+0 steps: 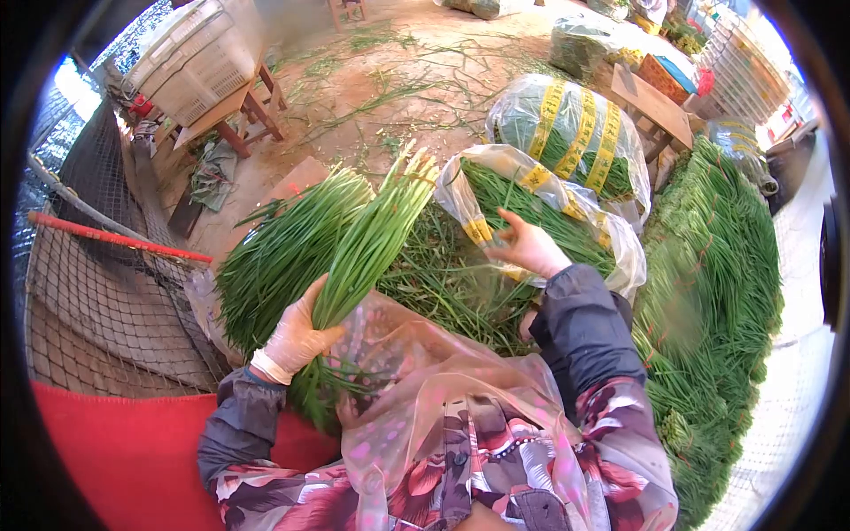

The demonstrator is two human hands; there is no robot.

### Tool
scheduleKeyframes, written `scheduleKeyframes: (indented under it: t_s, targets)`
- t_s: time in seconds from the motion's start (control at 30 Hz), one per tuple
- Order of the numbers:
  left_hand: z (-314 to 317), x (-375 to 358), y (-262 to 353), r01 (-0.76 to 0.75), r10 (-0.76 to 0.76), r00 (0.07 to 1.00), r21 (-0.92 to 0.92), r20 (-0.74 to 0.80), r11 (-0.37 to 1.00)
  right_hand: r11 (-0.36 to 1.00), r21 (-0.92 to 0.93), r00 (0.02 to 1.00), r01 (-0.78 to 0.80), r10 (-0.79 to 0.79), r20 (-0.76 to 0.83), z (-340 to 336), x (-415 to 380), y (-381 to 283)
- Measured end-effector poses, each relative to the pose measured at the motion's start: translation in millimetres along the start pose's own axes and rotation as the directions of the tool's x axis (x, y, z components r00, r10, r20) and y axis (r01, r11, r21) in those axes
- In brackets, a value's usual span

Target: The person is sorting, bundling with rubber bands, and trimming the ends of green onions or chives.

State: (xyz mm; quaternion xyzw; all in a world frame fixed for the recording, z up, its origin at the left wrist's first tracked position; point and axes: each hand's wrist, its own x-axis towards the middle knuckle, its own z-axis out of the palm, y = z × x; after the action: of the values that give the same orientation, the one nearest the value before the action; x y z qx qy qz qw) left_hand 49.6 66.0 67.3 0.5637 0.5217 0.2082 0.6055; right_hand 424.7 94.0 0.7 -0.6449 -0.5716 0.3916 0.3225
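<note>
My left hand [299,334], in a thin translucent glove, is closed around a bunch of garlic chives [375,241]. Its pale cut ends point up and away from me, while the leafy ends hang down by my lap. Just beyond that hand lies a darker stack of chives [288,239]. My right hand [529,248] is raised with thumb and fingers apart, holding nothing visible. It hovers by a clear plastic bag [453,188] with yellow printed bands, open on the near left side and filled with chives. Loose green trimmings [434,265] lie between the hands.
A full, taped bag of chives [567,133] stands behind the open one. At right runs a long heap of tied chives [717,310]. A white crate [199,66] rests on a wooden bench [217,115] at upper left. Netting [97,301] and a red pole [119,236] are at left.
</note>
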Motion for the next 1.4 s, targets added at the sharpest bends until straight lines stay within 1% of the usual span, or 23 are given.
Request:
scheduleKeyframes:
  t_s: [0.03, 0.07, 0.13, 0.23, 0.33, 0.4, 0.47, 0.5, 0.53, 0.6, 0.67, 0.73, 0.77, 0.8, 0.83, 0.87, 0.93, 1.0, 1.13, 1.2, 1.27, 1.37, 1.4]
  targets:
    - [-2, 7, -11, -0.199, 0.206, 0.978, 0.205, -0.013, 0.958, 0.958, 0.27, 0.995, 0.092, -0.075, -0.072, 10, -3, -18]
    - [-3, 9, -16, -0.377, 0.402, 0.915, 0.399, 0.023, 0.836, 0.949, 0.196, 0.957, 0.246, -0.206, -0.203, 17, -4, -38]
    - [3, 7, -10, -0.402, 0.445, 0.894, 0.528, 0.051, 0.748, 0.822, -0.35, 0.796, 0.45, -0.546, -0.26, 15, -4, -71]
    - [18, 2, -13, -0.415, 0.519, 0.852, 0.689, 0.064, 0.595, 0.72, -0.597, 0.791, 0.354, -0.571, -0.22, 39, 9, -66]
    - [24, -2, -22, -0.33, 0.489, 0.872, 0.751, 0.012, 0.572, 0.723, -0.516, 0.85, 0.459, -0.527, 0.018, 48, 11, -55]
    - [26, -1, -26, -0.376, 0.568, 0.822, 0.776, 0.028, 0.507, 0.748, -0.417, 0.834, 0.516, -0.55, 0.043, 54, 12, -42]
    - [28, -4, -24, -0.324, 0.506, 0.863, 0.76, -0.008, 0.563, 0.87, -0.159, 0.885, 0.466, -0.462, 0.064, 58, 13, -31]
    - [28, -6, -24, -0.268, 0.444, 0.895, 0.744, -0.044, 0.613, 0.925, 0.257, 0.96, 0.279, -0.276, -0.046, 61, 11, -27]
    - [27, -7, -25, -0.268, 0.443, 0.895, 0.741, -0.044, 0.616, 0.765, 0.639, 0.997, 0.08, -0.052, -0.063, 64, 9, -26]
    - [24, -10, -30, -0.213, 0.374, 0.926, 0.759, -0.043, 0.615, 0.509, 0.816, 0.935, 0.273, 0.06, -0.35, 49, 21, -7]
    - [17, -14, -39, -0.21, 0.408, 0.912, 0.797, -0.05, 0.566, 0.001, 0.999, 0.984, 0.042, -0.174, -0.041, 9, 23, 42]
    - [6, -14, -48, -0.195, 0.439, 0.896, 0.832, -0.064, 0.519, 0.029, 0.998, 0.992, 0.053, -0.12, -0.049, -11, 16, 68]
    - [-1, -12, -52, -0.182, 0.511, 0.858, 0.904, -0.045, 0.387, 0.598, 0.789, 0.989, -0.144, 0.056, 0.139, -10, 12, 67]
    - [-6, -12, -54, -0.158, 0.572, 0.82, 0.957, -0.011, 0.245, 0.902, 0.265, 0.936, -0.341, 0.299, 0.188, -5, 4, 67]
    - [-9, -12, -51, -0.148, 0.604, 0.796, 0.975, 0.019, 0.165, 0.91, -0.343, 0.931, -0.234, 0.311, 0.19, 2, -12, 70]
    - [-11, -9, -49, -0.142, 0.603, 0.798, 0.975, 0.013, 0.168, 0.57, -0.821, 0.931, -0.032, 0.316, 0.184, 8, -24, 70]
    - [-11, -6, -50, -0.077, 0.633, 0.771, 0.997, 0.074, -0.023, 0.946, -0.302, 0.993, -0.119, 0.117, -0.025, 18, -22, 56]
    - [-7, -2, -46, -0.088, 0.599, 0.795, 0.995, 0.094, -0.039, 0.984, -0.097, 0.975, 0.151, -0.165, -0.152, 30, -22, 9]
    - [1, 11, -37, -0.184, 0.592, 0.778, 0.977, 0.209, -0.103, 0.743, -0.515, 0.897, 0.428, -0.42, 0.138, 58, -8, -38]
    - [4, 12, -34, -0.186, 0.608, 0.758, 0.971, 0.238, -0.149, 0.738, -0.5, 0.892, 0.453, -0.369, 0.262, 84, 1, -30]
    - [2, 14, -36, -0.185, 0.593, 0.772, 0.973, 0.231, -0.138, 0.903, -0.187, 0.907, 0.387, -0.336, 0.254, 105, -4, -28]
    - [3, 15, -39, -0.204, 0.615, 0.756, 0.974, 0.223, -0.102, 0.939, -0.186, 0.92, 0.289, -0.219, 0.325, 111, -14, -35]
    - [4, 15, -41, -0.206, 0.613, 0.758, 0.974, 0.223, -0.1, 0.969, 0.237, 0.935, 0.069, -0.146, 0.323, 106, -17, -41]
